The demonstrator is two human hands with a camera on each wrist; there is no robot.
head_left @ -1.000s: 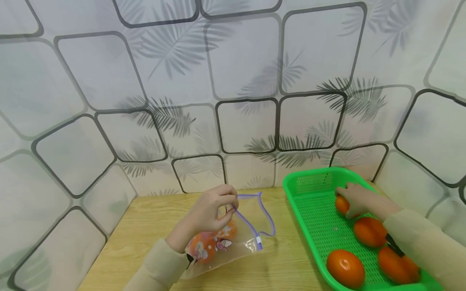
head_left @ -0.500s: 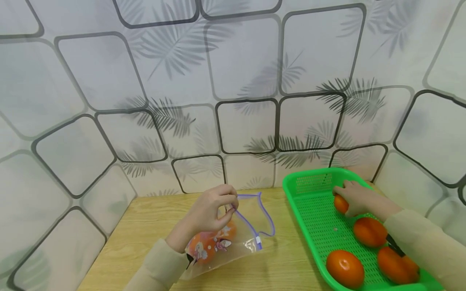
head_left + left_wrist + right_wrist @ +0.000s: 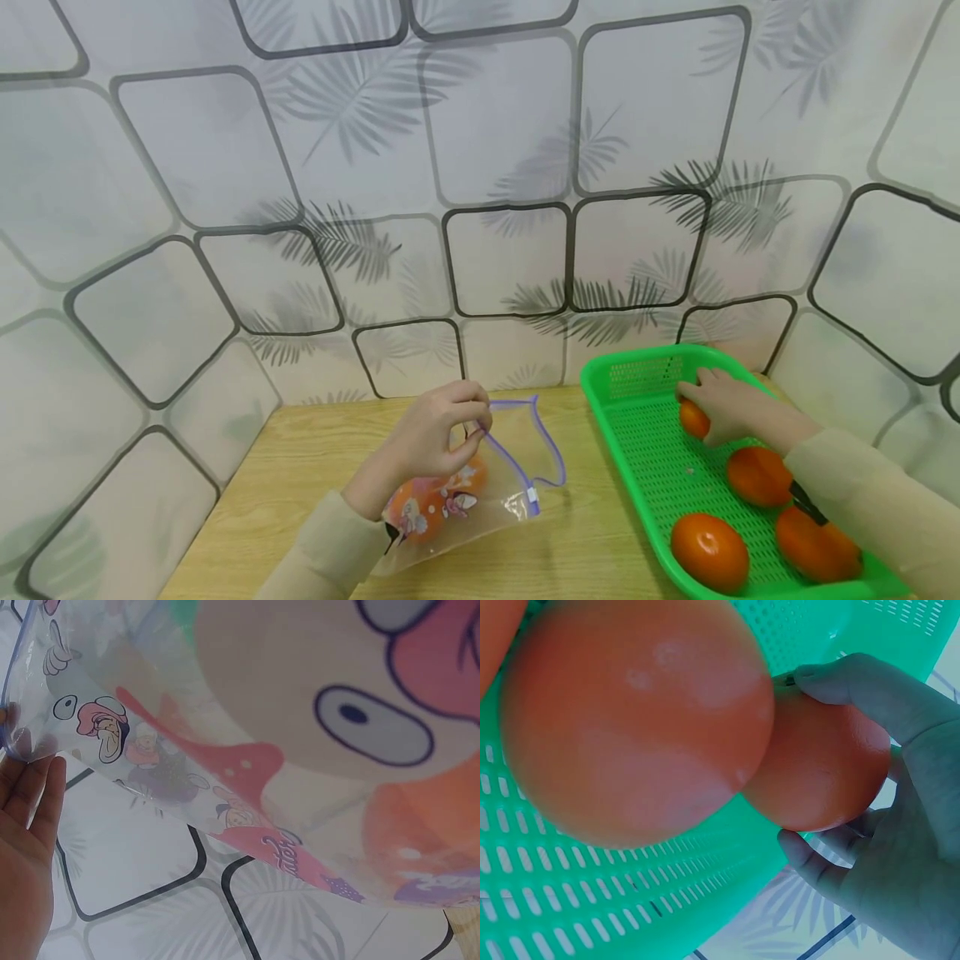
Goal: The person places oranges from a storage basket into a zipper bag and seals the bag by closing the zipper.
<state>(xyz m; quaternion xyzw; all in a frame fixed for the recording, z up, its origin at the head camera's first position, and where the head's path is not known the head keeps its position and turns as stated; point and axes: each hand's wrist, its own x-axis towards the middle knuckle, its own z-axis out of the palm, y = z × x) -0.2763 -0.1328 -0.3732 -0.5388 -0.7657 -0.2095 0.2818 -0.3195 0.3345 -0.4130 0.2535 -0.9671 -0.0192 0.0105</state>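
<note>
My left hand (image 3: 442,425) pinches the purple zip edge of a clear printed zip bag (image 3: 498,500) between thumb and fingers. Orange fruit shows through the bag's cartoon-printed film. In the left wrist view the fingers (image 3: 45,799) lie against the bag's rim, and its film fills most of the picture. Over at the green plastic basket (image 3: 626,467), my right hand (image 3: 727,407) grips a round, smooth orange fruit (image 3: 821,761). Thumb and fingers wrap around its sides in the right wrist view, where a larger-looking fruit (image 3: 637,724) sits close beside it.
Several more orange fruits (image 3: 710,552) lie in the basket, near its front and right side. The bag rests on a wooden table (image 3: 277,467). A patterned covering (image 3: 517,258) stands behind the table and at both sides.
The right hand has shifted slightly left and up with the fruit in its grip. My left hand and the bag have stayed in place.
</note>
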